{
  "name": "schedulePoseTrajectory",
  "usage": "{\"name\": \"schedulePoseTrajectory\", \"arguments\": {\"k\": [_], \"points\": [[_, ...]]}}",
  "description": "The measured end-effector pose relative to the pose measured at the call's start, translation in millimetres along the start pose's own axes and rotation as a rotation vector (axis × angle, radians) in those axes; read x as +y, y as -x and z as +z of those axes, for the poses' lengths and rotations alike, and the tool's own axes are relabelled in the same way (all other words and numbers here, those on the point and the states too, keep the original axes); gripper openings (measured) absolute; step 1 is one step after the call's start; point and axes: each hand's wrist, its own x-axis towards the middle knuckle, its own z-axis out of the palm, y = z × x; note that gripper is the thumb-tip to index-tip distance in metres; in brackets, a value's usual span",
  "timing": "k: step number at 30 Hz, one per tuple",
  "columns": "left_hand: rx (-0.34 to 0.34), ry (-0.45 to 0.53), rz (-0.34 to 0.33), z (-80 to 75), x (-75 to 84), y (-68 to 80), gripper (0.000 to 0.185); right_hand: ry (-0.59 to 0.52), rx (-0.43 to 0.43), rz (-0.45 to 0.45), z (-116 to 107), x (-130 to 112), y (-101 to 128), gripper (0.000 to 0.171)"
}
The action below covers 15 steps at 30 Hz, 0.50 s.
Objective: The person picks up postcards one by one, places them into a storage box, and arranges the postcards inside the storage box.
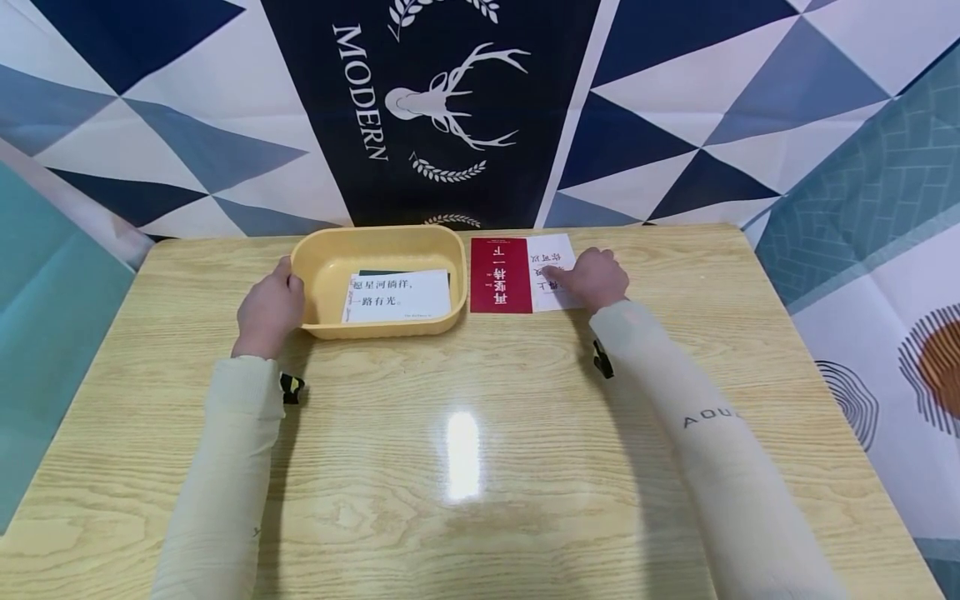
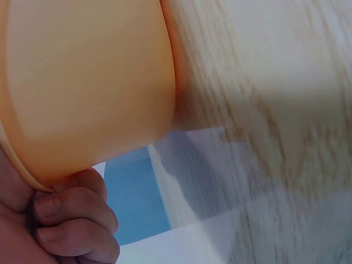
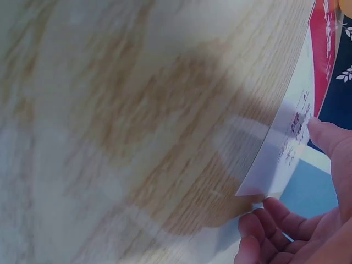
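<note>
My left hand (image 1: 270, 310) grips the left end of a yellow plastic basin (image 1: 318, 292); in the left wrist view its fingers (image 2: 77, 206) curl under the rim. Inside the basin lies a white card (image 1: 420, 300) with black Chinese writing, over a dark green piece (image 1: 382, 272) that is mostly hidden. Right of the basin is a card, half red and half white (image 1: 517, 296), its writing upside down. My right hand (image 1: 600, 279) pinches its white right end, thumb (image 3: 324, 132) on top and fingers at the edge. Whether red and white are one piece, I cannot tell.
Both stand near the back edge of a light wooden table (image 1: 375, 467). A patterned cloth (image 1: 450, 183) with a deer head and triangles hangs right behind. Small black devices (image 1: 292, 388) sit at the wrists.
</note>
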Motion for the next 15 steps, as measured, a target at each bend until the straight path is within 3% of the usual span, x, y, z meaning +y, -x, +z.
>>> {"name": "schedulePoseTrajectory", "arguments": {"k": [15], "points": [[0.000,0.008,0.007,-0.3,-0.9,0.1,0.056,0.006,-0.014,0.030,0.3,-7.8,2.9,0.058]]}}
